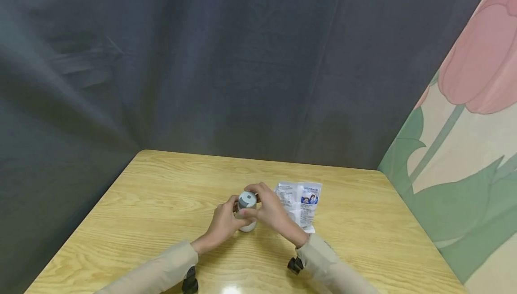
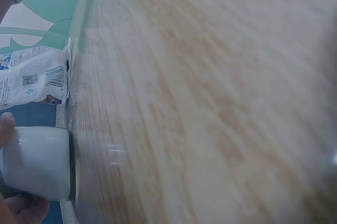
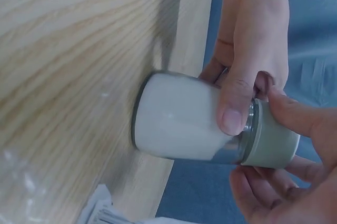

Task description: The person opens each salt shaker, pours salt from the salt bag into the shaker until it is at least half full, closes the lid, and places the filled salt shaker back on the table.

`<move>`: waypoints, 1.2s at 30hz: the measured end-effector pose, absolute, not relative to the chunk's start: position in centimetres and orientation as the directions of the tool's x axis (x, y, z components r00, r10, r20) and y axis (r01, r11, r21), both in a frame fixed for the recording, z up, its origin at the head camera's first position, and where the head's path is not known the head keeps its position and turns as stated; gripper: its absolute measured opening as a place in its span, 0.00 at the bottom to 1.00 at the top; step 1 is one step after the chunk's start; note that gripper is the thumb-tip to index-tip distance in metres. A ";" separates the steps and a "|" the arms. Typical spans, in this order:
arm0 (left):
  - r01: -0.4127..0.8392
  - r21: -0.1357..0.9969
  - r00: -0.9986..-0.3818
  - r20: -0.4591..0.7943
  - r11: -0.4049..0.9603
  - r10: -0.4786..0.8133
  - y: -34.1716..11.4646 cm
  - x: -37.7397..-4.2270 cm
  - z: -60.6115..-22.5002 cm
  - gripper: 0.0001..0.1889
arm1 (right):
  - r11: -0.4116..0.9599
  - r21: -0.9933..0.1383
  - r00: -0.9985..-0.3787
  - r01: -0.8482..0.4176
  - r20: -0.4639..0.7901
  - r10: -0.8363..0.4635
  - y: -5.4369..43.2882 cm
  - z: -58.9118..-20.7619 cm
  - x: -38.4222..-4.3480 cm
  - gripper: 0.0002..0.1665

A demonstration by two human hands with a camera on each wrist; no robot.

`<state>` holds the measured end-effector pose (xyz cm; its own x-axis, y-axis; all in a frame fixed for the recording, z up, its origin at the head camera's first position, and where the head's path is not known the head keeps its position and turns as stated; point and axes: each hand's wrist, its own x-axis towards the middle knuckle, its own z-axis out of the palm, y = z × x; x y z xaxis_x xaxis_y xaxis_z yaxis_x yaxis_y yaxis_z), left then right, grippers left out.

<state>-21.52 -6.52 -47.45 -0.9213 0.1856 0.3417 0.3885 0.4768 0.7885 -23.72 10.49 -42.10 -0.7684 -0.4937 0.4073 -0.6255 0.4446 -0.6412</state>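
A small clear jar (image 3: pixel 179 116) filled with white powder stands upright on the wooden table, topped by a grey-green cap (image 3: pixel 274 140). My left hand (image 1: pixel 221 224) grips the body of the jar, its thumb lying along the side just below the neck. With thumb and fingers around the rim, my right hand (image 1: pixel 272 211) holds the cap. The cap sits on the neck of the jar. In the left wrist view, the lower part of the jar (image 2: pixel 39 163) shows at the left edge, with only some fingertips beside it.
Just right of the hands lies a white printed packet (image 1: pixel 307 208) with a blue picture on it. Black wrist devices (image 1: pixel 295 265) hang below both sleeves. A dark curtain (image 1: pixel 242 69) rises behind the wooden table (image 1: pixel 161 204), and a tulip-patterned wall (image 1: pixel 464 150) stands at the right.
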 end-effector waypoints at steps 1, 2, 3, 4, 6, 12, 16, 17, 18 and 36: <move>0.394 0.787 -0.919 0.348 0.475 0.186 -6.5 -21.6 -47.5 0.31 | 0.451 -0.634 -0.767 -0.628 0.410 -0.493 10.4 -42.1 -23.7 0.33; 0.400 0.784 -0.916 0.354 0.474 0.188 -6.5 -21.6 -47.4 0.30 | 0.457 -0.623 -0.763 -0.635 0.415 -0.495 10.4 -42.1 -23.7 0.33; 0.405 0.784 -0.914 0.359 0.470 0.189 -6.6 -21.6 -47.4 0.30 | 0.460 -0.612 -0.757 -0.644 0.420 -0.501 10.4 -42.1 -23.7 0.33; 0.408 0.784 -0.913 0.361 0.468 0.191 -6.6 -21.6 -47.4 0.30 | 0.456 -0.604 -0.749 -0.653 0.424 -0.510 10.4 -42.0 -23.7 0.33; 0.418 0.781 -0.908 0.368 0.464 0.199 -6.6 -21.6 -47.4 0.29 | 0.446 -0.603 -0.738 -0.661 0.414 -0.533 10.4 -41.9 -23.7 0.34; 0.389 0.792 -0.921 0.344 0.472 0.182 -6.5 -21.5 -47.4 0.31 | 0.384 -0.683 -0.745 -0.622 0.363 -0.560 10.7 -41.9 -23.7 0.32; 0.379 0.792 -0.925 0.339 0.479 0.172 -6.4 -21.4 -47.3 0.32 | 0.404 -0.679 -0.766 -0.613 0.387 -0.513 10.7 -42.0 -23.9 0.32; 0.378 0.792 -0.926 0.338 0.479 0.171 -6.4 -21.4 -47.3 0.32 | 0.419 -0.669 -0.771 -0.614 0.393 -0.501 10.6 -42.0 -23.9 0.32; 0.376 0.793 -0.926 0.336 0.480 0.171 -6.4 -21.4 -47.3 0.32 | 0.430 -0.664 -0.776 -0.611 0.397 -0.491 10.6 -42.0 -23.8 0.33; 0.398 0.791 -0.916 0.373 0.465 0.150 -6.2 -21.4 -47.5 0.29 | 0.562 -0.557 -0.789 -0.611 0.492 -0.368 9.7 -42.4 -23.0 0.31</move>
<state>-21.45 -6.19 -47.48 -0.9158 0.1500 0.3725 0.3979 0.4653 0.7907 -23.01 9.73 -42.42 -0.7885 -0.3685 0.4924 -0.6108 0.5623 -0.5574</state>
